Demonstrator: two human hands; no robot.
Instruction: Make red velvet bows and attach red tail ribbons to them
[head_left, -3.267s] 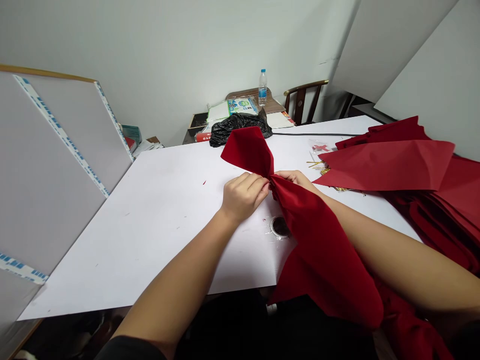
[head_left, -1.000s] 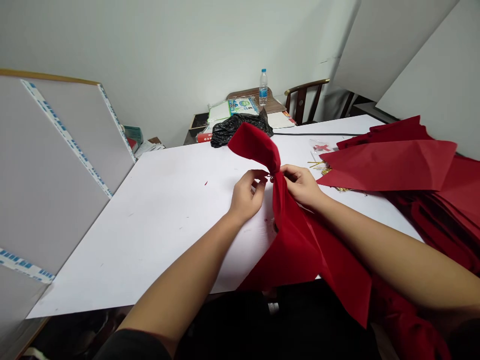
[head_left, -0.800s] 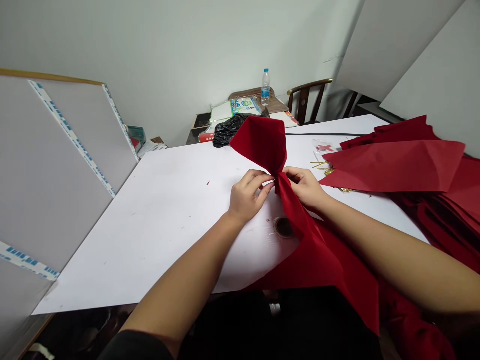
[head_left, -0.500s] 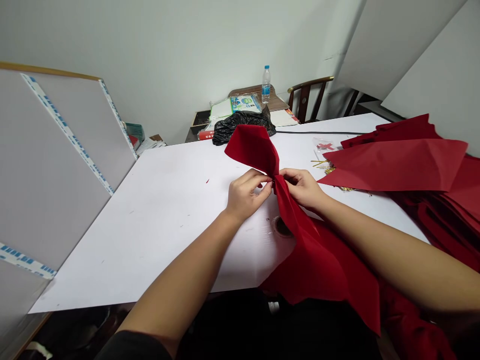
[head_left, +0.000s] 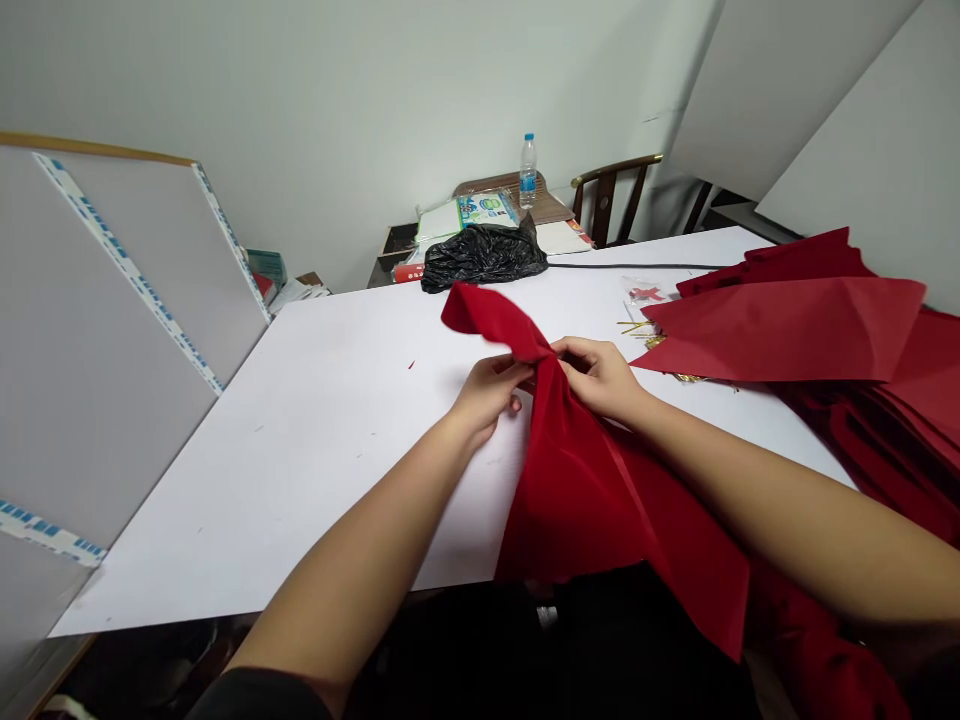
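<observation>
A piece of red cloth (head_left: 592, 480) is bunched to a narrow waist between my hands, over the white table (head_left: 330, 430). Its short end flares up and to the left; the longer part spreads down over the table's near edge. My left hand (head_left: 491, 392) is closed at the left side of the waist, its fingertips partly behind the cloth. From the right, my right hand (head_left: 600, 375) pinches the same gathered spot. Whatever binds the waist, if anything, is hidden.
Stacked red cloth pieces (head_left: 787, 330) lie at the right, beside gold twist ties (head_left: 652, 340) and a small clear bag (head_left: 641, 290). A black plastic bag (head_left: 484, 257) and a water bottle (head_left: 528, 170) stand at the back. A panel (head_left: 127, 330) rises at the left.
The cloth's short end has tipped down and toward the left. My left fingers have moved behind the waist, and the lower part has swung left, covering the tape roll seen before.
</observation>
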